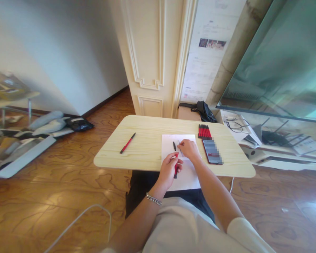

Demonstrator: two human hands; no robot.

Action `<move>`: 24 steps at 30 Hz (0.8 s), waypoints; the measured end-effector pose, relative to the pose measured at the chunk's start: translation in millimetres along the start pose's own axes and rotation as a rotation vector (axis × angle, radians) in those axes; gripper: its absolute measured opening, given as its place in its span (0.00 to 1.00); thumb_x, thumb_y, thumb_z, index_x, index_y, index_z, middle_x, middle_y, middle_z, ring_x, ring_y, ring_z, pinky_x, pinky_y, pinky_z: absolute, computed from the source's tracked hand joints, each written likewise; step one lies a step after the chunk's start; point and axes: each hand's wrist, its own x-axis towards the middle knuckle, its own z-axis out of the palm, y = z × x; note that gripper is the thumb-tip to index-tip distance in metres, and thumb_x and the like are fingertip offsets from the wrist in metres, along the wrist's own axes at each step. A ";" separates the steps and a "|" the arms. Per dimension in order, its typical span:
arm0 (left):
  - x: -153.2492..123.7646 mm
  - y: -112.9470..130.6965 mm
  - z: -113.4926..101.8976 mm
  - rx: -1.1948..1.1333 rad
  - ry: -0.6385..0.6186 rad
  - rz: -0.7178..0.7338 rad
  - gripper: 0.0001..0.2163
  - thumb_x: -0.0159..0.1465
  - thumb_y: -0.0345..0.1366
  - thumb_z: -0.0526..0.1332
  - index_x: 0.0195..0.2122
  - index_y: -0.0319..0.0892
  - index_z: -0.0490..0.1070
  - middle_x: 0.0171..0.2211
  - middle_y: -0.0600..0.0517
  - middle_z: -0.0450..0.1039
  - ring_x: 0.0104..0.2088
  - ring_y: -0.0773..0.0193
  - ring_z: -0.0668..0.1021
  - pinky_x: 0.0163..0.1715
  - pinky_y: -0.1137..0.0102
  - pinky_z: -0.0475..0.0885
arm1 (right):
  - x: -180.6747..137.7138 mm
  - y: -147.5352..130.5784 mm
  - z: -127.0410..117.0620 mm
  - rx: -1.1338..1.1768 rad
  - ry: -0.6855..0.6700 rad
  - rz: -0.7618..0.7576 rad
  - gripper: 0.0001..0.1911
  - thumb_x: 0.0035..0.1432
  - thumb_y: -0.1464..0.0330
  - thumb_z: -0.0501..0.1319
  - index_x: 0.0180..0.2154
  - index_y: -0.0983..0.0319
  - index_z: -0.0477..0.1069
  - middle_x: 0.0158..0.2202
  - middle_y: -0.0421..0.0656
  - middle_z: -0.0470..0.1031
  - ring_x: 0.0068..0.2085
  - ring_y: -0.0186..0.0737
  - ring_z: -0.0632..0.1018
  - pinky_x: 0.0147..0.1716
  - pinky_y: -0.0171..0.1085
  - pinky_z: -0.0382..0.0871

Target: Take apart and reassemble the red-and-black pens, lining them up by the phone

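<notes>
My left hand (168,169) is closed around the red barrel of a pen (176,168), whose black end points down toward me. Just above it, my right hand (189,149) pinches a thin dark stick (179,146) that looks like a pen refill. Both hands are over a white sheet of paper (188,175). On that sheet, left of the right fingertips, lies a small black pointed pen piece (174,145). A whole red and black pen (127,143) rests alone on the left part of the table.
The pale wooden table (144,126) has rounded corners. At its right lie several red and black pens (204,131) in a row, with a phone (211,151) below them. Behind stands a cream panel (147,52); a black bag (204,110) sits beyond the far edge.
</notes>
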 end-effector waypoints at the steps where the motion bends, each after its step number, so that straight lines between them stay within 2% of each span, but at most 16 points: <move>1: -0.2 1.5 0.7 -0.007 0.002 -0.005 0.16 0.58 0.37 0.61 0.46 0.39 0.66 0.27 0.50 0.74 0.20 0.69 0.73 0.19 0.75 0.62 | -2.3 -0.4 -1.6 0.040 0.014 -0.008 0.10 0.53 0.61 0.61 0.31 0.61 0.76 0.31 0.45 0.78 0.34 0.40 0.76 0.33 0.35 0.62; 4: -0.8 6.1 4.1 -0.031 0.035 -0.038 0.16 0.58 0.38 0.61 0.46 0.40 0.64 0.30 0.47 0.76 0.22 0.67 0.76 0.20 0.74 0.65 | -16.3 0.3 -5.0 0.303 0.011 -0.010 0.14 0.56 0.59 0.57 0.30 0.62 0.75 0.28 0.44 0.77 0.30 0.37 0.74 0.31 0.34 0.63; 8: -1.0 10.2 8.9 -0.034 0.094 -0.086 0.12 0.58 0.39 0.61 0.39 0.40 0.63 0.30 0.46 0.77 0.21 0.65 0.77 0.20 0.74 0.66 | -51.4 -0.6 -3.1 0.858 -0.183 0.036 0.18 0.56 0.55 0.57 0.35 0.63 0.74 0.26 0.41 0.74 0.23 0.33 0.70 0.23 0.33 0.63; 11: -1.6 11.6 10.4 -0.008 0.090 -0.089 0.11 0.58 0.41 0.61 0.35 0.40 0.63 0.26 0.47 0.76 0.19 0.66 0.76 0.17 0.75 0.63 | -74.1 -5.1 -1.2 1.171 -0.322 0.087 0.18 0.53 0.54 0.60 0.32 0.64 0.73 0.19 0.36 0.65 0.17 0.30 0.64 0.18 0.33 0.60; 13: -2.6 13.0 10.8 0.011 0.066 -0.080 0.12 0.58 0.42 0.61 0.34 0.40 0.63 0.24 0.49 0.75 0.18 0.67 0.74 0.16 0.76 0.60 | -81.2 -8.3 -1.4 1.318 -0.401 0.103 0.17 0.53 0.55 0.61 0.29 0.64 0.71 0.17 0.35 0.63 0.16 0.30 0.63 0.17 0.34 0.61; 19: -5.5 20.0 14.5 0.050 0.016 -0.044 0.12 0.57 0.43 0.61 0.33 0.41 0.62 0.19 0.53 0.71 0.15 0.68 0.72 0.14 0.76 0.56 | -79.5 -10.3 -5.9 1.465 -0.499 0.077 0.15 0.56 0.59 0.60 0.26 0.65 0.70 0.16 0.37 0.65 0.16 0.33 0.67 0.17 0.35 0.63; 24: -7.6 22.5 19.5 0.114 0.001 -0.008 0.12 0.57 0.43 0.60 0.34 0.42 0.60 0.16 0.55 0.69 0.13 0.68 0.70 0.13 0.75 0.54 | -77.3 -7.6 -13.0 1.467 -0.575 0.047 0.14 0.57 0.61 0.59 0.37 0.66 0.73 0.16 0.38 0.68 0.17 0.39 0.71 0.17 0.38 0.67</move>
